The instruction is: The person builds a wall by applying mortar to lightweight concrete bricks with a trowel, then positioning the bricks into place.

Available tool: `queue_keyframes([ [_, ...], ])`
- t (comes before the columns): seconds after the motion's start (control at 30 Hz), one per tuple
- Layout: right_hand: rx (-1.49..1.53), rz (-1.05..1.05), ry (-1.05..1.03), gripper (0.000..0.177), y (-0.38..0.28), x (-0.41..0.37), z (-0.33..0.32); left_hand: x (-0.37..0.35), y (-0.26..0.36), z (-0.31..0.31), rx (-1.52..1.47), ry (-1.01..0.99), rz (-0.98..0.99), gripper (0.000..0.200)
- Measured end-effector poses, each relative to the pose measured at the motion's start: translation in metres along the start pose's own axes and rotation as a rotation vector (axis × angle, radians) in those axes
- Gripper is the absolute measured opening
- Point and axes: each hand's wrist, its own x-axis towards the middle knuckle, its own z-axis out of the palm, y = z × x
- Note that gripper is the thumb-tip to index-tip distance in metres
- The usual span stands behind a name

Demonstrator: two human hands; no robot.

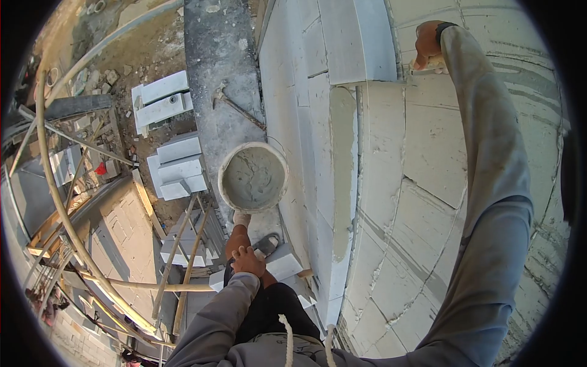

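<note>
My right hand (pixel 428 46) is stretched out to the upper right, beside a wall of pale blocks (pixel 434 122). Its fingers are curled, and a small light-coloured bit shows under them; what it is I cannot make out. My left hand (pixel 247 262) rests closed at my bent knee, and the inside of its grip is hidden. Between my legs and the hammer stands a round bucket (pixel 222 177) of wet grey mortar (pixel 254 178). A strip of mortar (pixel 342 171) coats the top of the block course, ending against a laid white block (pixel 361 40).
A hammer with a pointed head (pixel 235 107) lies on the grey plank (pixel 214 37) past the bucket. Stacked white blocks (pixel 180 165) stand left of it. Bamboo poles (pixel 61 208) cross the left side. My shoe (pixel 266 244) is near another block (pixel 284 262).
</note>
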Motion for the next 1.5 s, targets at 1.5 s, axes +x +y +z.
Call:
queue_keyframes([
  [1.5,1.553,0.371,0.734,0.029,-0.187,-0.178,0.690,-0.022,-0.063,0.134,0.314,0.251,0.175,0.053],
])
